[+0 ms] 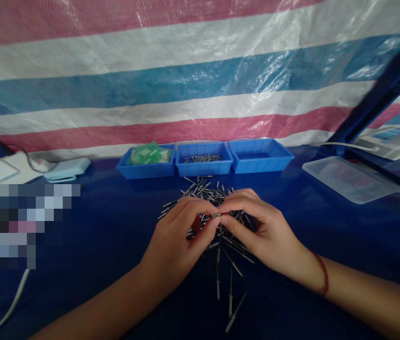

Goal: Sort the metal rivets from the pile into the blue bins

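The table [122,222] carries rivets [203,190] and 3 bins [204,168].

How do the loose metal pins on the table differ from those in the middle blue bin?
The table pins spread widely, some lying singly; the bin pins sit clustered inside the middle blue bin. The table pins show around the left hand and right hand; the bin pins lie farther off, beyond both. Both sets are thin and silvery.

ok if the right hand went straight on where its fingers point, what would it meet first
The right hand would probably meet the left hand first, at the fingertips by the small metal piece; whether the tips touch is unclear.
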Demonstrator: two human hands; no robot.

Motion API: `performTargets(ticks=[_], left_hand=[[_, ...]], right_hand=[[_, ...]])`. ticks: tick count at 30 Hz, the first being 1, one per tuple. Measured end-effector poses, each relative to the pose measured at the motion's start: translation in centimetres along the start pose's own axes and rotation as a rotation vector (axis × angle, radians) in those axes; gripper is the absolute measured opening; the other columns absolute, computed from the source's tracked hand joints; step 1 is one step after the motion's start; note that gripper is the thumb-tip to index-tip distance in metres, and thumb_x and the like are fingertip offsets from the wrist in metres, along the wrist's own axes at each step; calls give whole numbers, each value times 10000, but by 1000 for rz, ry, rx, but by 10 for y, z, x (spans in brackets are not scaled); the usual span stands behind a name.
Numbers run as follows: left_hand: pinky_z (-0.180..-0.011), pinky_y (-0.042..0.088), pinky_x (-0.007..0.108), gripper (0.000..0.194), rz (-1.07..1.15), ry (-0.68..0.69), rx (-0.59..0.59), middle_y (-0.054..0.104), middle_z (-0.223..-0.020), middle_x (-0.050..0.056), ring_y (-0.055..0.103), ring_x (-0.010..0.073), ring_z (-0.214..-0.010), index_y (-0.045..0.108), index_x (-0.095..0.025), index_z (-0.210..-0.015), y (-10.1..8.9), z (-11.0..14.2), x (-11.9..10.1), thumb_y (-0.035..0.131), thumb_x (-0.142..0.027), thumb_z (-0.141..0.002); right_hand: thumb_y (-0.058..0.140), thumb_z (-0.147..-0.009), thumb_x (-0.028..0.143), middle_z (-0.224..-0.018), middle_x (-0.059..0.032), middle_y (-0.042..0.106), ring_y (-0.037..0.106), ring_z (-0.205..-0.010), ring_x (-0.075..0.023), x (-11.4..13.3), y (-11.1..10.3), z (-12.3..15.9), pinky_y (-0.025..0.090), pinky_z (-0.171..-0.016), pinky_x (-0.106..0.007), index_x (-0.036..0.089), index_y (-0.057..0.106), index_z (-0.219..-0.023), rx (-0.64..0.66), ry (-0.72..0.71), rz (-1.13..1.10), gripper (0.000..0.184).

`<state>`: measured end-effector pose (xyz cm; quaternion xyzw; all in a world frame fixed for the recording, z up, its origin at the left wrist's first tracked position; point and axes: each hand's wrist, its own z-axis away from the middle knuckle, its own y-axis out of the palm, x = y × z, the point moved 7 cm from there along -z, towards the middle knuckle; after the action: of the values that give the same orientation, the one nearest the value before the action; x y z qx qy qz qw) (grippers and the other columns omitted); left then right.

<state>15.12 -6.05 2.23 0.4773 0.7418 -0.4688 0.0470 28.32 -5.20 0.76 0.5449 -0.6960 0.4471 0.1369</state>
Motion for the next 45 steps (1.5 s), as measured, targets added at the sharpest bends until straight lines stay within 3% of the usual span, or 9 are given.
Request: performTargets(ticks=[10,15,18,25,30,33,37,41,45], left_hand=[[-635,474,217,92,-8,-9,43,608,-890,7,561,89,-659,542,-209,-950,2,1,0,524,-181,-864],[-600,479,232,363,44,-90,-6,606,-891,2,565,87,-584,383,-212,-1152,-3,0,13,520,-158,-819],[-570,454,226,409,61,-115,-11,599,-849,-12,547,84,-566,328,-206,-1201,-10,-6,31,491,-156,-830],[-578,415,223,253,39,-203,24,586,-753,-28,509,85,-574,466,-168,-1104,-19,-16,68,475,-200,-853],[-570,412,228,234,75,-229,73,597,-749,-19,509,91,-576,492,-161,-1082,-12,-14,72,467,-209,-854],[-578,420,234,220,69,-255,77,602,-754,-13,519,98,-587,517,-166,-1060,-12,-13,74,470,-230,-855],[-591,433,242,224,69,-325,53,611,-765,-6,550,115,-622,543,-177,-1041,-12,-12,81,487,-280,-850],[-593,433,240,235,101,-373,4,597,-760,-9,557,121,-636,560,-189,-1029,-14,-10,86,515,-310,-832],[-591,425,239,238,154,-431,-8,577,-742,-15,536,118,-626,566,-191,-1019,-14,-7,90,525,-327,-828]], right_hand=[[599,-818,197,-851,-19,640,586,-847,-164,2,5,-2,464,-768,-336,235,637,-885,48,-25,38,85],[609,-803,219,-824,-20,630,579,-844,-182,-1,-4,-6,459,-753,-343,234,604,-828,-12,5,127,29],[622,-789,222,-818,-25,626,572,-845,-193,-4,-18,-13,442,-761,-354,231,587,-807,-97,-15,259,40],[598,-801,264,-842,-44,650,577,-827,-224,-14,-50,-57,432,-787,-418,240,600,-797,-286,-68,483,24],[583,-788,239,-815,-48,649,567,-858,-245,-32,-44,-105,408,-828,-450,231,613,-734,-265,-117,605,62],[587,-780,263,-834,-55,644,553,-881,-256,-46,-34,-119,393,-846,-464,217,624,-740,-204,-116,655,72],[552,-814,288,-792,-43,645,567,-838,-237,-47,-36,-105,406,-824,-430,223,608,-718,-182,-121,636,129],[523,-844,274,-775,-29,648,589,-776,-201,-37,-49,-68,421,-795,-387,233,580,-710,-139,-111,528,152],[540,-842,263,-784,-27,647,591,-768,-190,-44,-52,-35,437,-771,-364,226,582,-758,-39,-22,434,102]])
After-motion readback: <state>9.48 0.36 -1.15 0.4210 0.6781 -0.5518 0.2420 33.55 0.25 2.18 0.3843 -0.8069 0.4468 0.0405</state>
